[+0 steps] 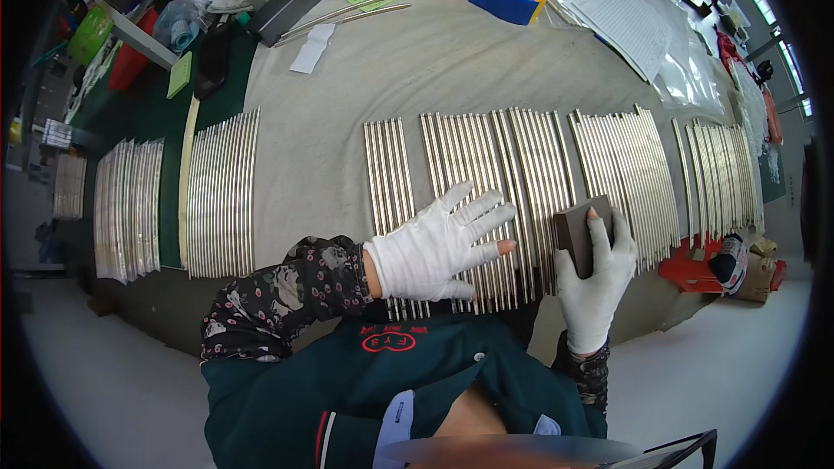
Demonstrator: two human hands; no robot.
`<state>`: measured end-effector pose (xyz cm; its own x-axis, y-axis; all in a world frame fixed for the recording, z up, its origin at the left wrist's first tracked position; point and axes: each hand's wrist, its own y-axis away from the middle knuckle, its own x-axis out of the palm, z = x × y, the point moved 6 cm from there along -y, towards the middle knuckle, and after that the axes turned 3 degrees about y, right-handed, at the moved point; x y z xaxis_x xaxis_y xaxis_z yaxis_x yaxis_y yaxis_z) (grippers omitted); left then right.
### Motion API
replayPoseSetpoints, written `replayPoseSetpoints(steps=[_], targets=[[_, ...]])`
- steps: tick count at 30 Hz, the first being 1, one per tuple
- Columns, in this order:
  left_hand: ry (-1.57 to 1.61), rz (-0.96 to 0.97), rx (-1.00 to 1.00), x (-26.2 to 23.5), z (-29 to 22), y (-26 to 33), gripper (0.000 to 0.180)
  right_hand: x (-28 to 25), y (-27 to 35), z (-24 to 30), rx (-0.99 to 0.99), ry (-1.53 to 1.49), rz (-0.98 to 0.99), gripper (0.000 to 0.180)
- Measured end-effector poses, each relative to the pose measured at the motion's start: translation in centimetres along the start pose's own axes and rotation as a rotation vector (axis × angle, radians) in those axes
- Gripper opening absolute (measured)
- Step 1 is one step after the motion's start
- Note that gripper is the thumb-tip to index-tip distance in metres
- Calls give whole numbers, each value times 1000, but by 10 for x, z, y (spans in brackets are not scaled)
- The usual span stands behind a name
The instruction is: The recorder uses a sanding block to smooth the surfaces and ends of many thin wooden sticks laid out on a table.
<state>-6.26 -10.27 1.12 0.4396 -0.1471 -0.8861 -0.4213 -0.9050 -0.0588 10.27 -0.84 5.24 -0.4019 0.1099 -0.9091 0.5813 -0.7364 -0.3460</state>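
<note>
Long thin shiny metal rods lie side by side in several groups across the grey cloth. My left hand, in a white glove, rests palm down across the middle rods, its fingers spread and a bare thumb tip showing. My right hand, gloved with bare fingertips, grips a dark grey-brown rectangular block. That block sits over the rods right of my left hand, beside another group of rods. Whether its underside touches the rods cannot be made out.
More rods lie at the left beside a wooden strip, with plastic-wrapped bundles farther left. At the back are an orange and blue ring-shaped holder, printed sheets and a grey metal bracket. A red box stands lower right.
</note>
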Motion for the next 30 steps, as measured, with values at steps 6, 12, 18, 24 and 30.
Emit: replayPoseSetpoints(steps=[6, 12, 18, 24, 30], targets=[[-59, -49, 23, -21, 3, 0, 66, 1, 5, 36, -127, -89, 45, 85], [-115, -472, -378, -89, 107, 13, 29, 3, 21, 69, -317, -177, 239, 94], [-152, -439, -457, -75, 143, 13, 21, 13, 28, 78, -382, -91, 351, 91], [-124, -488, -419, -73, 139, 14, 23, 16, 30, 80, -377, -68, 313, 88], [88, -589, -471, -73, 146, 18, 22, 19, 34, 77, -359, -76, 278, 90]])
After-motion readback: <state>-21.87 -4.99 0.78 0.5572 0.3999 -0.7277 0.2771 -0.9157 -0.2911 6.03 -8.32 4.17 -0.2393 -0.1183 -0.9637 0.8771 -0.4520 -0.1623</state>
